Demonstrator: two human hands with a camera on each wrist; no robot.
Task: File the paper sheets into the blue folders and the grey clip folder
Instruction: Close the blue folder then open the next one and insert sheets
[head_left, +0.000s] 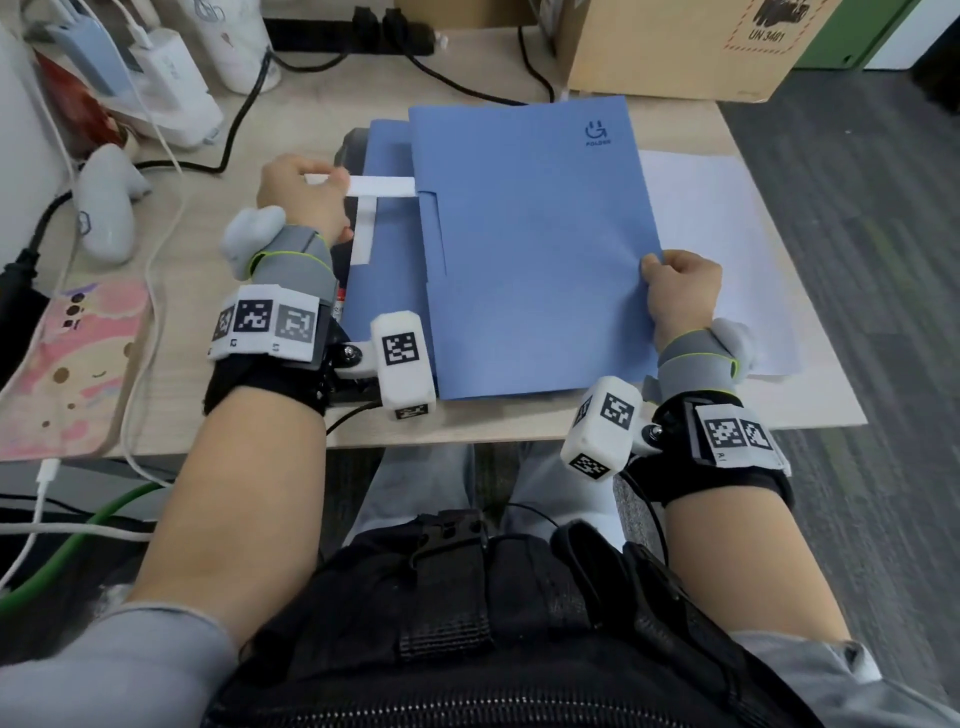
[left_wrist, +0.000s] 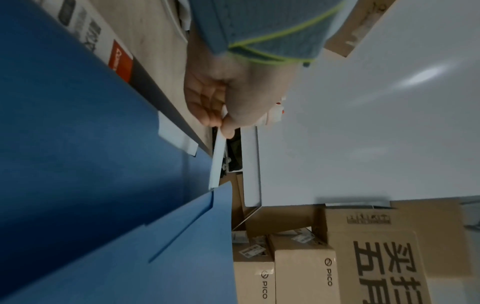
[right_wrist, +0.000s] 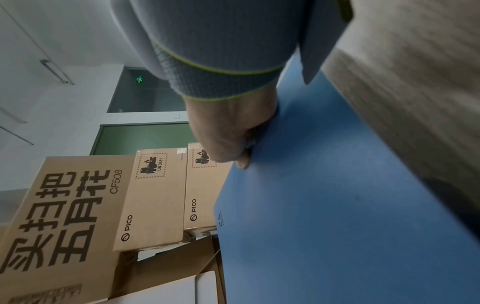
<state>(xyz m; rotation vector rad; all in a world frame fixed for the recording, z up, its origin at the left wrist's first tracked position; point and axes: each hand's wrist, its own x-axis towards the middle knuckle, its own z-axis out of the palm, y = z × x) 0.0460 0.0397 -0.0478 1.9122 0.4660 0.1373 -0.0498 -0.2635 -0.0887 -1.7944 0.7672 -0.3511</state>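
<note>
A blue folder (head_left: 530, 249) lies at the middle of the desk, its cover raised at the right edge where my right hand (head_left: 675, 288) pinches it (right_wrist: 324, 205). A second blue folder (head_left: 387, 291) lies beneath it to the left. My left hand (head_left: 306, 192) pinches the end of a white paper sheet (head_left: 382, 186) that sticks out leftward from under the top folder's cover; the left wrist view shows the sheet (left_wrist: 217, 162) edge-on between thumb and fingers (left_wrist: 207, 115). More white sheets (head_left: 727, 249) lie to the right. A dark grey folder (head_left: 350, 150) peeks out under the stack.
Chargers, cables and a white bottle (head_left: 234, 41) crowd the desk's back left. A pink pouch (head_left: 72, 364) lies at the front left. A cardboard box (head_left: 675, 47) stands at the back right. Stacked cartons (right_wrist: 91, 205) stand beyond the desk.
</note>
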